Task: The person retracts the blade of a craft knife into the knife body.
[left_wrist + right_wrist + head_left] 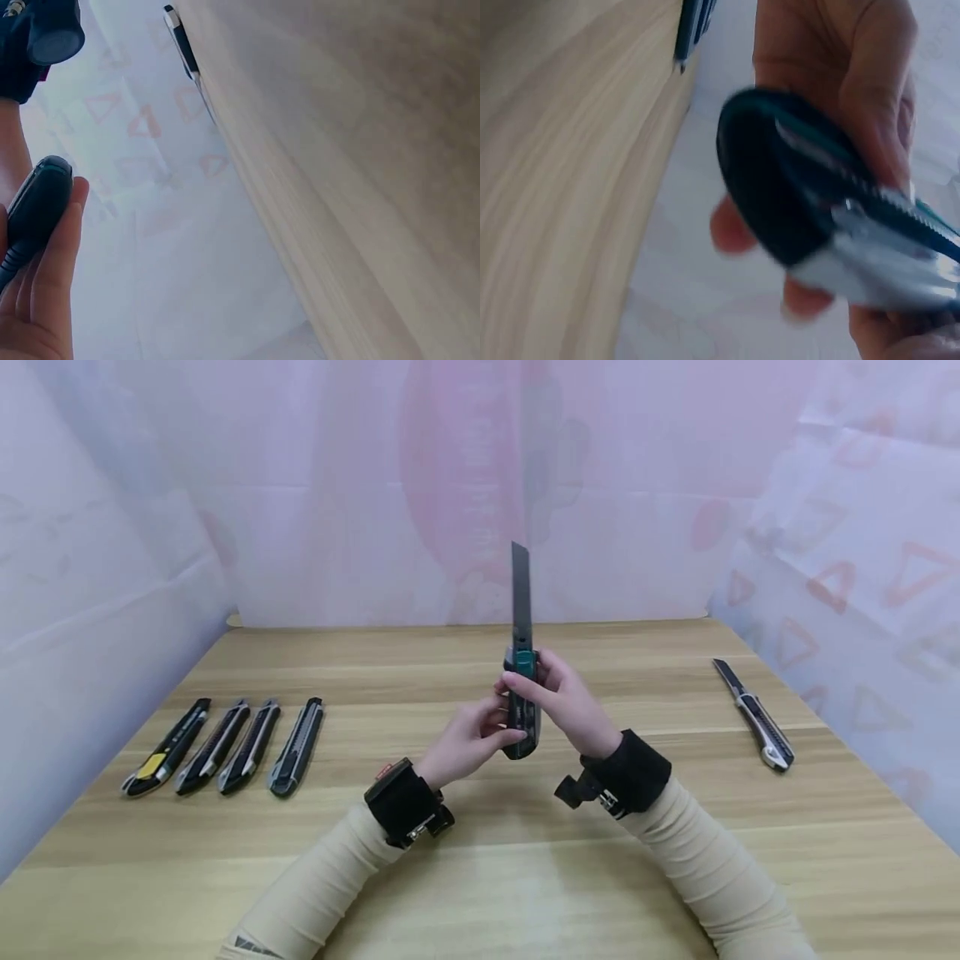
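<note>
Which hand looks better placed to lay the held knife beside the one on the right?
Probably the right hand: it grips the held knife just below the green slider and is nearer the lone knife on the right. The left hand pinches the handle's lower end, farther from that side.

Wood-grain tabletop (480, 902), pale sheeting (337, 543) behind and at both sides, faint reddish triangles (832, 585) at right

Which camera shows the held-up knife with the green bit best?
The head view: the knife shows its long blade, green slider and much of its handle. The left wrist view shows just some dark handle; the right wrist view shows the handle close but blurry and cut off.
</note>
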Demonstrator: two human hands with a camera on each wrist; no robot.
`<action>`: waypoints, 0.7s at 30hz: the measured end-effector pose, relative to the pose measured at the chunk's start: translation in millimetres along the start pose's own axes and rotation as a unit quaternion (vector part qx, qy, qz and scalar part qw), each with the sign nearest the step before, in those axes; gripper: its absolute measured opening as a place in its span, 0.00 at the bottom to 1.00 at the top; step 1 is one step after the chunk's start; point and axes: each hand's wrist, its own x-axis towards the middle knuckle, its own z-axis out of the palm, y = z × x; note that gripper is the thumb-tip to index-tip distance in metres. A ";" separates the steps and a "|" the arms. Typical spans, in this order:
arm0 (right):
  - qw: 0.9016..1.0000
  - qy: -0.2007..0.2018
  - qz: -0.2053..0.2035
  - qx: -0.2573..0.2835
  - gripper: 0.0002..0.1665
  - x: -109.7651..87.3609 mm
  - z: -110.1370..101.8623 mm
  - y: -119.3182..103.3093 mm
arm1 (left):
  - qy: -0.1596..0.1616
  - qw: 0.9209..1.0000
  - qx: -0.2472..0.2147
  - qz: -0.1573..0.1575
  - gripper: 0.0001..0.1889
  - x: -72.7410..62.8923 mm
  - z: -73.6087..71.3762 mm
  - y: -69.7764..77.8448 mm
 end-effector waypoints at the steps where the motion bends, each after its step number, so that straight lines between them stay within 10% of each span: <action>1: 1.000 0.001 -0.003 0.015 0.18 -1.9 0.9 0.5 | -0.005 1.000 0.003 0.005 0.17 0.3 1.7 0.5; 10: 0.991 -0.025 -0.013 0.130 0.23 4.1 3.6 4.9 | -0.004 1.000 0.006 0.007 0.19 -2.4 5.1 4.9; 21: 0.991 -0.032 -0.010 0.130 0.19 0.8 2.3 8.2 | -0.040 0.999 0.014 -0.006 0.17 -6.2 5.0 31.9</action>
